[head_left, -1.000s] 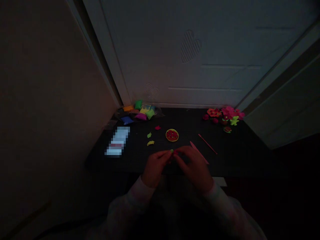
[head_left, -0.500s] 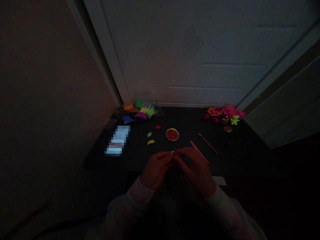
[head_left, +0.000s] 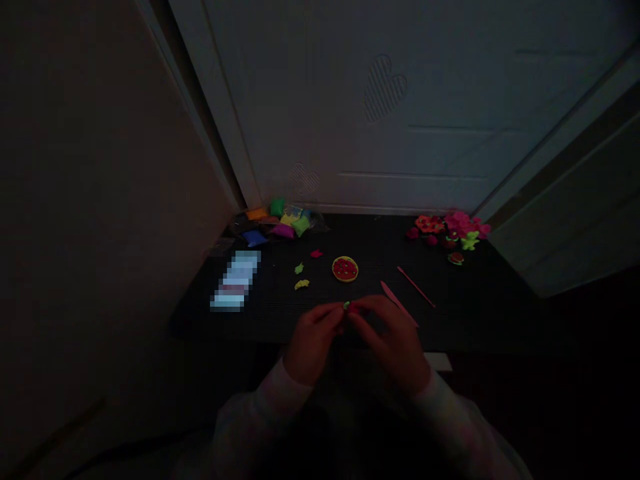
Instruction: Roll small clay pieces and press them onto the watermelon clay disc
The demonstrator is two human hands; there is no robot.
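Note:
Above the near edge of the dark table, my left hand (head_left: 314,337) and my right hand (head_left: 393,340) meet fingertip to fingertip. Between them is a small piece of modelling clay (head_left: 353,307), red with a bit of green (head_left: 347,305) on its left side. Both hands pinch it, and the fingers hide most of its shape. Just beyond lies a round clay pizza (head_left: 345,269), red with a yellow rim and dark dots. Left of it lie scraps of yellow clay (head_left: 301,285), green clay (head_left: 299,269) and pink clay (head_left: 317,254).
A pink plastic knife (head_left: 399,303) and a thin pink stick tool (head_left: 416,287) lie right of the pizza. Colourful clay packets (head_left: 284,231) sit at the back left, near a blurred bright phone-like rectangle (head_left: 236,281). Finished-looking clay figures (head_left: 460,225) cluster back right. A white door (head_left: 350,120) stands behind the table.
My left hand has shifted very slightly right along with the green bit. Both hands keep their pinch on the clay piece, and the things on the table have not moved.

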